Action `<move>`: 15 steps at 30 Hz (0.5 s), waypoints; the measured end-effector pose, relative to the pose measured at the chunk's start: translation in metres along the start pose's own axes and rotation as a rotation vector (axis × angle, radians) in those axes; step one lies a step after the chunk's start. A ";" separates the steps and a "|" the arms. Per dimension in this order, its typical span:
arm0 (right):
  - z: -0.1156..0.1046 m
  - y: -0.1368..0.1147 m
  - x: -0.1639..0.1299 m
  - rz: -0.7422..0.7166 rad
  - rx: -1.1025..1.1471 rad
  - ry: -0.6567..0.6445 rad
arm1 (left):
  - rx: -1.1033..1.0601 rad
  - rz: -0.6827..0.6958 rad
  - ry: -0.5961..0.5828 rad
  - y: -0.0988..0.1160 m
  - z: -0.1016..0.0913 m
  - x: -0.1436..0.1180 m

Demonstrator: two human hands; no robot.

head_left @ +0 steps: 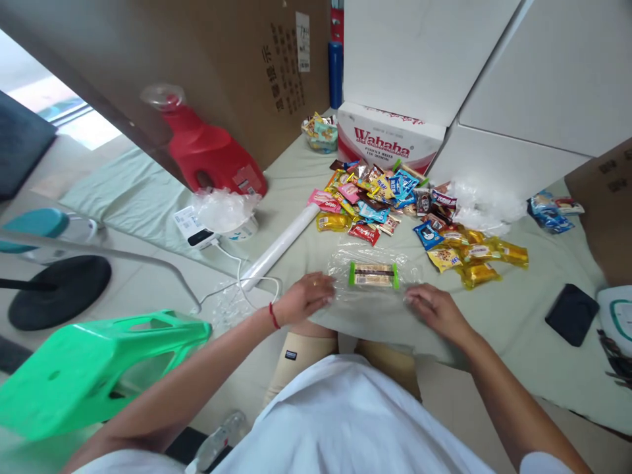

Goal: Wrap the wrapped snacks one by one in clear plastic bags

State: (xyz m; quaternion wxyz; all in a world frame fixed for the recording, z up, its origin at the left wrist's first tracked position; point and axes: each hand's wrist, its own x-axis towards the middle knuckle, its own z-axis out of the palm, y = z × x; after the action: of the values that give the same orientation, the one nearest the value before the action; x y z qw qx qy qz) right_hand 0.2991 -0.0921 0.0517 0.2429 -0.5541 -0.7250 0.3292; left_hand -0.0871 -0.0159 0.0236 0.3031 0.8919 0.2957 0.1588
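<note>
A clear plastic film (340, 257) lies spread on the cloth-covered table in front of me. On it rests a wrapped snack bar (374, 275) with bright green ends and a dark stripe. My left hand (309, 296), with a red string at the wrist, has its fingers closed at the film's near left edge. Across from it, my right hand (434, 309) pinches the near right edge. The snack bar lies between the hands, touched by neither.
Behind the film lies a pile of wrapped snacks (375, 191), with yellow packets (478, 257) to the right. A white roll (281, 247) lies left, near a red jug (212, 155). A Wahaha carton (385, 141) stands behind. A black wallet-like item (571, 315) lies right; a green stool (99, 368) is lower left.
</note>
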 end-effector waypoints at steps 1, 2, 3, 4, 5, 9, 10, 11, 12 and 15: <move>-0.007 0.001 0.010 0.051 0.035 0.008 | -0.074 -0.045 0.045 -0.003 -0.007 0.011; -0.013 0.004 0.020 0.099 0.063 0.016 | -0.137 -0.107 0.090 -0.007 -0.014 0.025; -0.017 0.007 0.030 0.142 0.083 0.020 | -0.172 -0.193 0.133 -0.011 -0.019 0.039; -0.019 0.012 0.040 0.180 0.094 0.021 | -0.172 -0.292 0.171 -0.016 -0.023 0.055; -0.020 0.017 0.049 0.215 0.089 0.026 | -0.139 -0.394 0.197 -0.021 -0.025 0.071; -0.020 0.033 0.069 0.307 -0.156 0.007 | 0.002 -0.578 0.277 -0.039 -0.024 0.119; -0.022 0.035 0.071 0.302 -0.261 0.007 | 0.023 -0.585 0.303 -0.042 -0.024 0.124; -0.025 0.036 0.073 0.287 -0.363 0.020 | 0.057 -0.589 0.348 -0.044 -0.024 0.125; -0.029 0.035 0.076 0.265 -0.452 0.047 | 0.101 -0.588 0.409 -0.044 -0.025 0.124; -0.040 0.030 0.093 0.182 -0.578 0.130 | 0.242 -0.573 0.637 -0.034 -0.032 0.107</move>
State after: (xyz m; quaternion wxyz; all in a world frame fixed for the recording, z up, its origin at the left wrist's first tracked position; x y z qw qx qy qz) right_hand 0.3223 0.0104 0.0545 0.0905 -0.6829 -0.7188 0.0935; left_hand -0.0334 0.0869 0.0381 0.1220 0.7098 0.6259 0.2993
